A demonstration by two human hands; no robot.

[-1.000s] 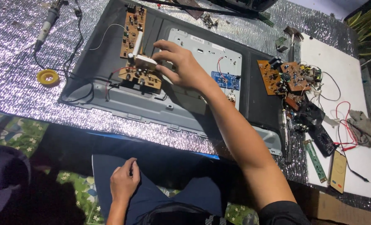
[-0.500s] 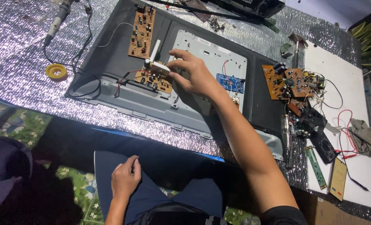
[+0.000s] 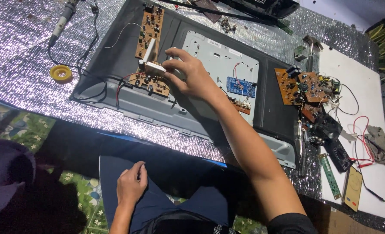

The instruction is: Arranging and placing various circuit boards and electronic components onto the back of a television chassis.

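Over the opened grey television back panel [image 3: 149,113], right hand [image 3: 191,77] pinches a white block [image 3: 154,66] on the brown circuit board [image 3: 149,82]; left hand [image 3: 131,185] rests loosely curled on the lap; silver foil mat [image 3: 23,56] lies open leftward

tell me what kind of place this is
Likely an informal electronics repair spot on the floor: an opened flat-panel set on silver foil matting, loose circuit boards, and a soldering iron.

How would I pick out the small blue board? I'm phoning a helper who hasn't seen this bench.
Start at the big dark opened screen back lying on the silver mat. On its pale grey metal plate, look just right of the right hand. The small blue circuit board sits there, the only blue one; every other board nearby is brown.
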